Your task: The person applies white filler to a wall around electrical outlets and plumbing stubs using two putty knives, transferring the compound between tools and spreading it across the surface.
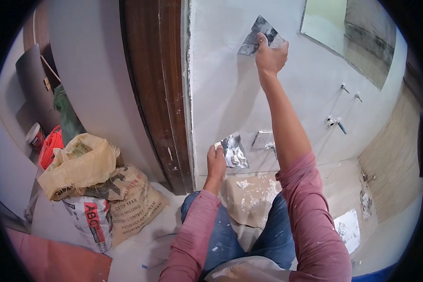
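Note:
My right hand (271, 55) is raised high and grips a flat metal putty scraper (261, 26), its blade lying against or very close to the pale plastered wall (216, 89). Lower down, beside the door frame, my left hand (215, 165) pinches a second putty scraper (235, 149) by its edge. White putty is smeared over that lower blade, and a lump of it sits by my thumb. Both handles, if there are any, are hidden by my fingers.
A dark wooden door frame (157, 84) stands left of the wall. Stacked sacks (138, 202) lie farther left. A wall socket (263, 139), pipe fittings (331, 122) and a mirror-like panel (350, 33) are on the wall. A putty-spattered brown cover (249, 197) is below.

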Motion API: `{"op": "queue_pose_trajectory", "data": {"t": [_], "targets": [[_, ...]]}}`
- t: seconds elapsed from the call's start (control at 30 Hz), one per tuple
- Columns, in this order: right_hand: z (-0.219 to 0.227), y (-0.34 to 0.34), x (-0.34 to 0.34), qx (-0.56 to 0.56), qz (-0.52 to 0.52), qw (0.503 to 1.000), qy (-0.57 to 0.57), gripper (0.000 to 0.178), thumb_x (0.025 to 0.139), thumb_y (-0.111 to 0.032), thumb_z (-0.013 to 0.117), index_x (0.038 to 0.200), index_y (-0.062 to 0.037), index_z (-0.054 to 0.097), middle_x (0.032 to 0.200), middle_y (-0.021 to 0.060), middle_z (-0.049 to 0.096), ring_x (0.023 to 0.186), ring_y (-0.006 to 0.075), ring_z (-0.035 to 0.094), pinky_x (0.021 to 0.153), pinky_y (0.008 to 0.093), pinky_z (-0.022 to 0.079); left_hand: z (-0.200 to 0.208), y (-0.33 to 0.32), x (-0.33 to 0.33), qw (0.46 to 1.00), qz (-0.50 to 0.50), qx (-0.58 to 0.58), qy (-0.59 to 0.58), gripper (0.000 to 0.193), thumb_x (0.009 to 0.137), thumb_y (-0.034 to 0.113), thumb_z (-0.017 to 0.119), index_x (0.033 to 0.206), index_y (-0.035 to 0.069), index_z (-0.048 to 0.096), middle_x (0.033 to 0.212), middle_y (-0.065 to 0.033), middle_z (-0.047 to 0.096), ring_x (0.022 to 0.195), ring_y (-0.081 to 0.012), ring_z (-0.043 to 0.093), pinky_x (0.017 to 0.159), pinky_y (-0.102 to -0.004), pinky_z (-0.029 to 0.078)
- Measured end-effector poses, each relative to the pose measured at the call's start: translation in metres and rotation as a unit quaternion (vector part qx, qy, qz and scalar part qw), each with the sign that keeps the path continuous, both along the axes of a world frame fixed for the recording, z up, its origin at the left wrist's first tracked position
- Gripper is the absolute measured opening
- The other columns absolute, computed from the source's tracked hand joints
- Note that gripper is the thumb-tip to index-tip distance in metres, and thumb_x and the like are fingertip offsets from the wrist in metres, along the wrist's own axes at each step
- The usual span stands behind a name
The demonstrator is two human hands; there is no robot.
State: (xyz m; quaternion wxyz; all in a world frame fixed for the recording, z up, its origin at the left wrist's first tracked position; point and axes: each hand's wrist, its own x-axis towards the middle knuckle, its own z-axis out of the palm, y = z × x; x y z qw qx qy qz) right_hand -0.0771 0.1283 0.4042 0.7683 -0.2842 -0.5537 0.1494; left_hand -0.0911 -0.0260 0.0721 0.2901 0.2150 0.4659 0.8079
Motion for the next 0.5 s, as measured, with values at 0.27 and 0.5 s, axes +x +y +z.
{"op": "queue_pose_trajectory", "data": {"t": [0.27, 0.5], "targets": [[-0.056, -0.057, -0.058, 0.043, 0.137, 0.989, -0.044, 0.052, 0.078, -0.038, 0.088, 0.099, -0.0018, 0.056, 0.083, 0.0199, 0.072, 0.080, 0.0441, 0.070, 0.073, 0.0505, 0.053, -0.001, 0.007, 0.005, 0.999, 0.004, -0.008, 0.043, 0.025, 0.105, 0.018, 0.050, 0.111, -0.004, 0.061, 0.091, -0.0048, 0.063, 0.082, -0.0134, 0.054, 0.077, -0.0311, 0.046], [-0.060, -0.060, -0.079, -0.004, 0.157, 0.984, -0.086, 0.052, 0.080, -0.039, 0.087, 0.099, -0.0020, 0.055, 0.082, 0.0178, 0.072, 0.075, 0.0374, 0.069, 0.070, 0.0470, 0.052, 0.003, 0.000, 0.004, 0.999, -0.001, -0.040, 0.022, 0.023, 0.106, 0.017, 0.050, 0.109, -0.003, 0.061, 0.092, -0.0050, 0.062, 0.084, -0.0140, 0.052, 0.079, -0.0310, 0.045]]}}
